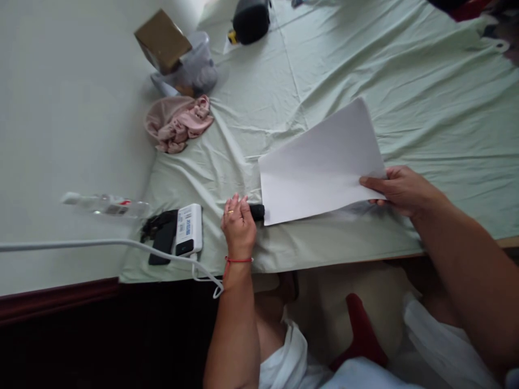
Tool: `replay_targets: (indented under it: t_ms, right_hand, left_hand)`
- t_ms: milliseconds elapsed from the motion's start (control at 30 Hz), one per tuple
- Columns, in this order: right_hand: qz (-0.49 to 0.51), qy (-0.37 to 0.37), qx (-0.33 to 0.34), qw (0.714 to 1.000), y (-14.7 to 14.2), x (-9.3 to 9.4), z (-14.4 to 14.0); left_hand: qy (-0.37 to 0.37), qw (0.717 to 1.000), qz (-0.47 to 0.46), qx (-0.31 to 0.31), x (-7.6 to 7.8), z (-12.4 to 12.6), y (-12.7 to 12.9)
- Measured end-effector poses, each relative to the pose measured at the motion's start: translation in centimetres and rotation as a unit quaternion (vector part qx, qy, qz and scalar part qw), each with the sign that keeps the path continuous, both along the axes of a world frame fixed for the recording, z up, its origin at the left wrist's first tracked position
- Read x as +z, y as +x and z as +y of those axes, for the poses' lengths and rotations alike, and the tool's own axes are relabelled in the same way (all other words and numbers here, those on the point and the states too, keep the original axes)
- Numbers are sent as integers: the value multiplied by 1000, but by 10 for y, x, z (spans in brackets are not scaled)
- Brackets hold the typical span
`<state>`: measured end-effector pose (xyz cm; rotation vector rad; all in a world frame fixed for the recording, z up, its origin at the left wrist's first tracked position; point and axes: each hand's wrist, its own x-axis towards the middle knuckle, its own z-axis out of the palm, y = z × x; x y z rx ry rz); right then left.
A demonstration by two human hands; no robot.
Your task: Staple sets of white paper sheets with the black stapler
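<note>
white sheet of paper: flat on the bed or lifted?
Lifted, mostly. The white sheet tilts up off the green bedsheet, pinched at its right edge by the right hand; its lower left corner reaches the black object by the left hand.

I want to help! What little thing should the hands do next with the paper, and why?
Probably lay the white sheet flat. The right hand pinches its edge with the far side lifted, and the left hand grips a black marker-like thing at its corner.
</note>
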<state>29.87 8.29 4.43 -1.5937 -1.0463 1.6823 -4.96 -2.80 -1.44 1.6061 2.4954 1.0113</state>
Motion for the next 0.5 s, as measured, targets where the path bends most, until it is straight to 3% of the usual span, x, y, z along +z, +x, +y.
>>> replay_targets:
  t_ms: [300, 500]
  right_hand:
    - [21, 16, 7, 1000, -4, -9, 3]
    - [0, 15, 10, 1000, -7, -1, 3]
  left_hand:
    - [-79, 995, 17, 53, 17, -4, 20]
    - [-122, 989, 55, 62, 26, -7, 38]
